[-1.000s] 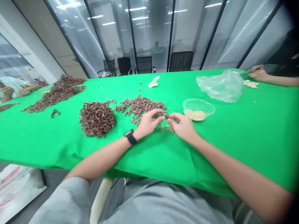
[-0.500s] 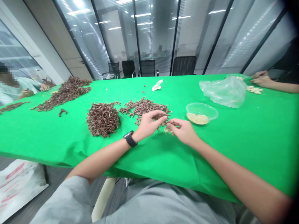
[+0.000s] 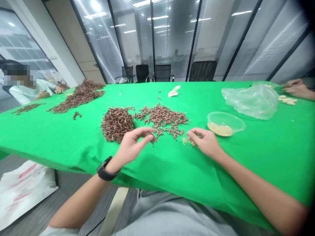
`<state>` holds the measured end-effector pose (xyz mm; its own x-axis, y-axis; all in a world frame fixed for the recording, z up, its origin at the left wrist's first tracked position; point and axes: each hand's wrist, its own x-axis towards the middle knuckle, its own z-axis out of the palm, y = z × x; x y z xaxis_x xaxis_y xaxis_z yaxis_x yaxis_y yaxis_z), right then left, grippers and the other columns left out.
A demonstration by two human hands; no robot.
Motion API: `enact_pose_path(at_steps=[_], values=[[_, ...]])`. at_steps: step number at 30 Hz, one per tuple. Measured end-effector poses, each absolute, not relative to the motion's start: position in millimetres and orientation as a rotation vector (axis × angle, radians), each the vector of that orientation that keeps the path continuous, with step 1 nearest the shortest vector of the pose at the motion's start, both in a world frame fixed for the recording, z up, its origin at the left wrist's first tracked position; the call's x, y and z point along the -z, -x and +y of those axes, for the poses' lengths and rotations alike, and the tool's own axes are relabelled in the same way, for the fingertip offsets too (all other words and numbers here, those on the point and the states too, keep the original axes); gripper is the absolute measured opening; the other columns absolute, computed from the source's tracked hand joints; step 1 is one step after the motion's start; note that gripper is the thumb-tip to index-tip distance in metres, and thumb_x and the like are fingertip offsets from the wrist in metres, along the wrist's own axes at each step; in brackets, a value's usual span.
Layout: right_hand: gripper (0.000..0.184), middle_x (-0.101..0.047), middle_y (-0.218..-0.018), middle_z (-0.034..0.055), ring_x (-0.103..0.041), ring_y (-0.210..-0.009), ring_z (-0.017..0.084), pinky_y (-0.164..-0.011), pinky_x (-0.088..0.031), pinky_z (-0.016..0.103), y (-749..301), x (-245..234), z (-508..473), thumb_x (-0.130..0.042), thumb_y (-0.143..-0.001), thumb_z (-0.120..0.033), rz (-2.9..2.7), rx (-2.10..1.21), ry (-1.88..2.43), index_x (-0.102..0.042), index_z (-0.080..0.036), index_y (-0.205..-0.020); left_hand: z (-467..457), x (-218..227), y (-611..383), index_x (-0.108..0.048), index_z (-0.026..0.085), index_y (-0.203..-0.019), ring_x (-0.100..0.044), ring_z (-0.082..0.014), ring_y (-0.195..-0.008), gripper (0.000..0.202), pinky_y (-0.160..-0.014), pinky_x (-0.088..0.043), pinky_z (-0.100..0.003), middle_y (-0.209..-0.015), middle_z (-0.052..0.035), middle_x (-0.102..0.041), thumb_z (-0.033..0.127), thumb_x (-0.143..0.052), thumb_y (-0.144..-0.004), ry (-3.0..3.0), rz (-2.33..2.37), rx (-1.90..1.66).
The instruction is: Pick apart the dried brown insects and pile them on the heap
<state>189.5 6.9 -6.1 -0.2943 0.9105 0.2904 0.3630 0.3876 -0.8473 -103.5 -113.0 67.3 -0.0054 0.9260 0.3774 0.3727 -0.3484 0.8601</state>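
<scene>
My left hand [image 3: 133, 144], with a black watch on its wrist, is closed with thumb and fingers around a knobbly brown twig-like piece [image 3: 154, 140], just right of a tall brown heap [image 3: 117, 124]. My right hand [image 3: 204, 140] is closed, thumb and fingertips together; whatever they hold is too small to make out. Right under those fingertips lies a little pile of pale yellow bits [image 3: 185, 141]. Between and beyond both hands spreads a looser layer of the brown pieces [image 3: 166, 116]. A clear plastic bowl [image 3: 236, 124] with pale bits in its bottom stands right of my right hand.
A crumpled clear plastic bag [image 3: 253, 100], pale pieces [image 3: 287, 100] and another person's hands [image 3: 296, 88] are at the right. White paper [image 3: 174, 91] lies at the back. At the left, a person [image 3: 31, 87] sits behind a larger brown pile [image 3: 81, 95]. Green cloth [image 3: 157, 167] covers the table.
My hands have moved apart. The left one went left, away from the right hand, to beside the tall heap. The right one stays by the yellow bits. The view has shifted slightly left.
</scene>
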Motion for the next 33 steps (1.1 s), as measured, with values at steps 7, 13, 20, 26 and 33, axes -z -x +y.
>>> enact_pose_path(at_steps=[7, 13, 20, 26, 33], values=[[0.044, -0.070, -0.069, 0.0055, -0.059, -0.054, 0.017, -0.053, -0.048, 0.030, -189.9, 8.9, 8.2, -0.061, -0.089, -0.062, -1.826, -0.888, 1.131, -0.070, -0.019, -0.082, -118.6, -125.1, 189.4, -0.080, 0.023, -0.096, -0.070, -0.0200, -0.084, 0.020, -0.082, -0.054, -0.032, -0.093, -0.0029, -0.078, 0.036, -0.081, -0.080, -1.809, 1.818, -1.657], [0.046, -0.068, -0.067, 0.0044, -0.057, -0.054, 0.016, -0.053, -0.047, 0.029, -190.4, 11.5, 9.0, -0.060, -0.089, -0.063, -1.835, -0.907, 1.132, -0.068, -0.019, -0.080, -101.1, -149.2, 250.8, -0.081, 0.026, -0.100, -0.061, -0.0134, -0.071, 0.022, -0.073, -0.050, -0.030, -0.081, 0.0070, -0.077, 0.041, -0.077, -0.085, -1.852, 2.264, -1.651], [0.046, -0.066, -0.065, 0.0040, -0.055, -0.054, 0.016, -0.052, -0.045, 0.028, -189.9, 10.4, 7.9, -0.060, -0.089, -0.063, -1.845, -0.915, 1.127, -0.067, -0.019, -0.078, -68.1, -148.2, 261.9, -0.082, 0.021, -0.097, -0.067, -0.0163, -0.076, 0.023, -0.079, -0.054, -0.033, -0.087, 0.0028, -0.079, 0.038, -0.078, -0.082, -1.967, 2.263, -1.598], [0.046, -0.065, -0.064, 0.0031, -0.056, -0.054, 0.015, -0.054, -0.046, 0.028, -189.7, 11.5, 8.4, -0.059, -0.091, -0.061, -1.866, -0.918, 1.143, -0.066, -0.018, -0.077, -43.4, -150.0, 262.3, -0.083, 0.023, -0.092, -0.071, -0.0223, -0.084, 0.020, -0.088, -0.054, -0.037, -0.089, -0.0034, -0.080, 0.038, -0.076, -0.081, -2.055, 2.283, -1.432], [0.045, -0.065, -0.064, 0.0026, -0.055, -0.054, 0.014, -0.054, -0.045, 0.027, -190.0, 14.2, 10.0, -0.059, -0.092, -0.060, -1.874, -0.903, 1.140, -0.067, -0.018, -0.078, -32.2, -152.0, 259.6, -0.082, 0.025, -0.090, -0.071, -0.0242, -0.083, 0.019, -0.095, -0.050, -0.037, -0.093, -0.0030, -0.080, 0.038, -0.071, -0.084, -2.122, 2.411, -1.088]])
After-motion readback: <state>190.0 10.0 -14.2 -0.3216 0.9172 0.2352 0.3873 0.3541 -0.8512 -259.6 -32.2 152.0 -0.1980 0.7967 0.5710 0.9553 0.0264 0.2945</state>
